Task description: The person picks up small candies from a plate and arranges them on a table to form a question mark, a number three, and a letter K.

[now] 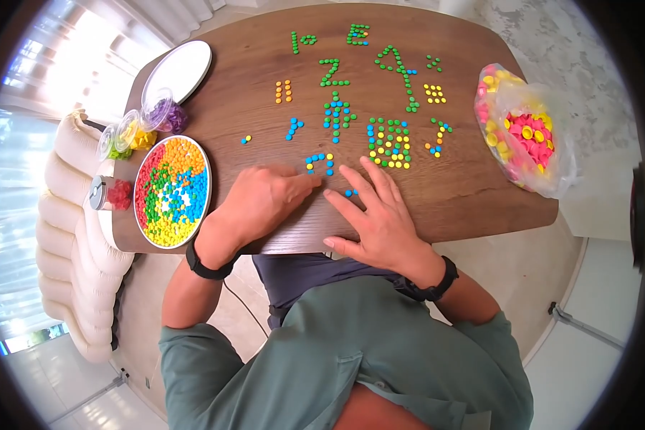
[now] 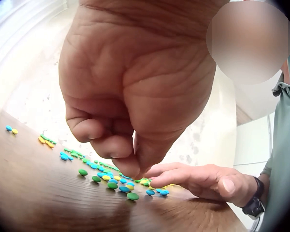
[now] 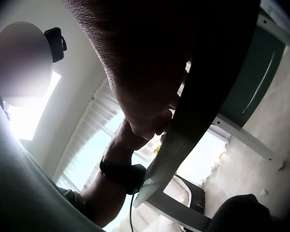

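Over the table's near edge my left hand [image 1: 265, 195] is bent, its fingers curled and its thumb and index tips meeting low over the candies. What lies between those tips is hidden. Beside them sits a small figure of blue and yellow button candies [image 1: 320, 163]. In the left wrist view a line of green candies [image 2: 95, 179] runs under the left hand. My right hand [image 1: 381, 218] lies palm down with its fingers spread, fingertips right at the tabletop. A pair of blue candies [image 1: 351, 193] shows between its fingers.
A plate of sorted candies [image 1: 209, 188] stands at the left, with a white plate [image 1: 186, 68] behind it. Small tubs, including one of red pieces [image 1: 115, 193], line the left edge. More figures, like a green Z [image 1: 330, 73], cover the wooden table [image 1: 473, 186]. A plastic bag [image 1: 527, 132] lies right.
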